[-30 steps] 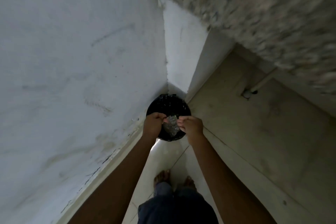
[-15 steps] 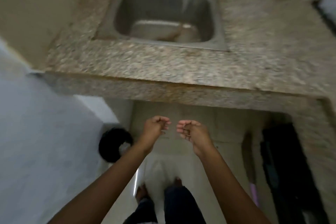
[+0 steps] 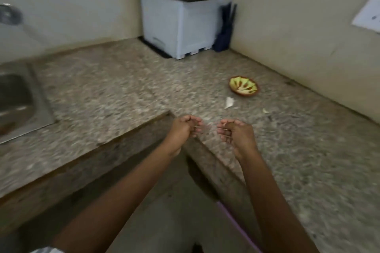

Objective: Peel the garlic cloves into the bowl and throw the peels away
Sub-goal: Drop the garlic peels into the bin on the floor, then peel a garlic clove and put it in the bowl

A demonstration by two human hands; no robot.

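A home kitchen: speckled granite counter (image 3: 123, 88) with steel sink (image 3: 18, 100).

White box (image 3: 181, 26) on granite countertop (image 3: 107, 88), sink (image 3: 18, 98) at left.

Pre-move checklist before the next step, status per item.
1. Empty left hand: ok, fingers loosely curled, nothing seen in its grip.
2. Empty right hand: ok, same.
3. Upright bowl on the counter: ok.
4. All peels off the counter: not ok, a white scrap lies on the near side of the bowl, a smaller scrap to its right.
5. Peeled cloves in the bowl: cannot tell, too blurred.
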